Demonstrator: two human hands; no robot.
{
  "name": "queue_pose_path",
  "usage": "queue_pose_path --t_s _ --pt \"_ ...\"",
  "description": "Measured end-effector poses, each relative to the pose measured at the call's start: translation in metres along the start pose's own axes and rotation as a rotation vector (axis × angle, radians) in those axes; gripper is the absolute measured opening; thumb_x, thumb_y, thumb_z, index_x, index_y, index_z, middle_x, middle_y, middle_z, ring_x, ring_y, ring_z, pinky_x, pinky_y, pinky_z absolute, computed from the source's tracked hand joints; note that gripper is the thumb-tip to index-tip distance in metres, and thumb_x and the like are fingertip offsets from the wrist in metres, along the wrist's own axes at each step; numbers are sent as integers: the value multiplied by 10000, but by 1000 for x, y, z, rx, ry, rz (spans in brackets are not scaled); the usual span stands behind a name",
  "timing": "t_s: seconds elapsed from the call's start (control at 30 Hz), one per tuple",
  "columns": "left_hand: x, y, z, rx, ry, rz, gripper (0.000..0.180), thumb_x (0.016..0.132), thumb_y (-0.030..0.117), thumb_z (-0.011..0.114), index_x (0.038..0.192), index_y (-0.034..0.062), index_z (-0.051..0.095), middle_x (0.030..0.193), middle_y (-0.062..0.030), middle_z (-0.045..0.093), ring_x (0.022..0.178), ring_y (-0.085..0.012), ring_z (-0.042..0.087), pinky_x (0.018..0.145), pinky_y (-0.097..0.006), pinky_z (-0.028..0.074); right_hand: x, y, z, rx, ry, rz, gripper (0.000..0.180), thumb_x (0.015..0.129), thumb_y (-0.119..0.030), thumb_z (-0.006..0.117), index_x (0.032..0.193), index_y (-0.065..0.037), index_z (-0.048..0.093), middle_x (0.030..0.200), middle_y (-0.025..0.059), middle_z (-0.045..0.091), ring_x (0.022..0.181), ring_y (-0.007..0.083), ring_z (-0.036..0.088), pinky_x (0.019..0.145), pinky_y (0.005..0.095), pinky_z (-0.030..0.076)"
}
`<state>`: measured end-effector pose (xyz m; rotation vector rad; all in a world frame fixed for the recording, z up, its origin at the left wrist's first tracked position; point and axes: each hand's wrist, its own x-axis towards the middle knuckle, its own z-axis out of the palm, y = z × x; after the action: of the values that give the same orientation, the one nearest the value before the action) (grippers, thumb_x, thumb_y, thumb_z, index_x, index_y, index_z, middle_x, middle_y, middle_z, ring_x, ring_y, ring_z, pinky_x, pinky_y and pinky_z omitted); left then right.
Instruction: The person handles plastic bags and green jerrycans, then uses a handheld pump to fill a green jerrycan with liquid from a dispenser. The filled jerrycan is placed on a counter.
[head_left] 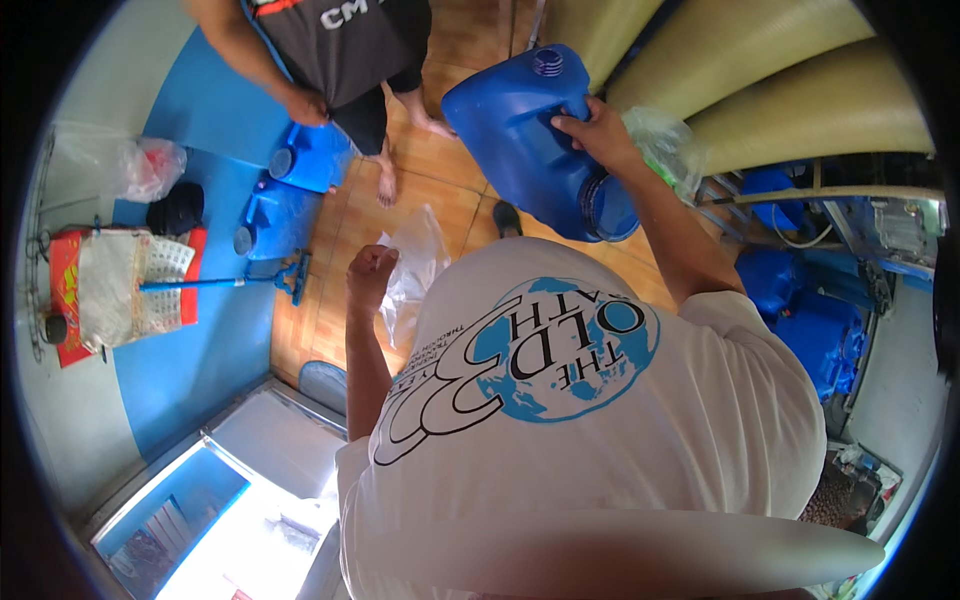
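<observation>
Two blue jugs (295,185) stand beside another person (340,50).

Red-and-yellow printed packet (68,290) at left wall – clear plastic bag (135,165) above it

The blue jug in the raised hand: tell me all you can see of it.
The blue jug looks like smooth moulded plastic, boxy with rounded corners. It is tilted, a ribbed screw cap on its upper end and a round opening or cap at the lower end. The right hand grips it by the handle edge, holding it in the air above the wooden floor. A crumpled clear bag sits beside the hand.
</observation>
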<state>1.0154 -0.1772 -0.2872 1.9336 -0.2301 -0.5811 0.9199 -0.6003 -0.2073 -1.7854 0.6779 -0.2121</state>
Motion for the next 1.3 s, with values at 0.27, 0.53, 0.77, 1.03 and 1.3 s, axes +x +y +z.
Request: queue_pose_path --t_s 0.27,0.53,0.77,1.03,1.3 --pt "103 25 9 233 77 38 237 833 234 721 884 13 651 749 -39 631 705 -114 556 648 -288 462 138 -35 33 11 -114 -76 344 779 -279 763 939 -16 609 691 28 586 528 94 522 499 255 434" --pt "156 36 13 321 -50 23 241 836 249 716 915 26 668 798 -93 674 774 -161 633 717 -314 498 240 -79 74 10 -202 -33 447 762 -313 770 990 36 609 715 71 623 526 123 566 459 278 450" --pt "240 44 2 261 -158 -29 241 854 255 689 939 29 675 844 -114 693 798 -192 658 731 -316 504 327 -102 125 185 -95 -64 470 772 -294 761 1059 40 599 758 68 624 551 114 563 486 258 456" --pt "346 51 -17 272 -103 -78 228 876 243 665 922 19 668 850 -112 688 788 -183 645 722 -328 499 515 -88 206 372 -82 215 283 842 -222 709 958 5 587 809 75 611 577 173 568 512 297 467" --pt "446 53 -55 138 -80 -127 211 883 221 659 896 11 654 828 -97 674 757 -169 619 701 -320 489 700 -91 230 -178 -21 169 358 875 -246 655 981 93 612 777 183 675 663 266 662 589 393 510"
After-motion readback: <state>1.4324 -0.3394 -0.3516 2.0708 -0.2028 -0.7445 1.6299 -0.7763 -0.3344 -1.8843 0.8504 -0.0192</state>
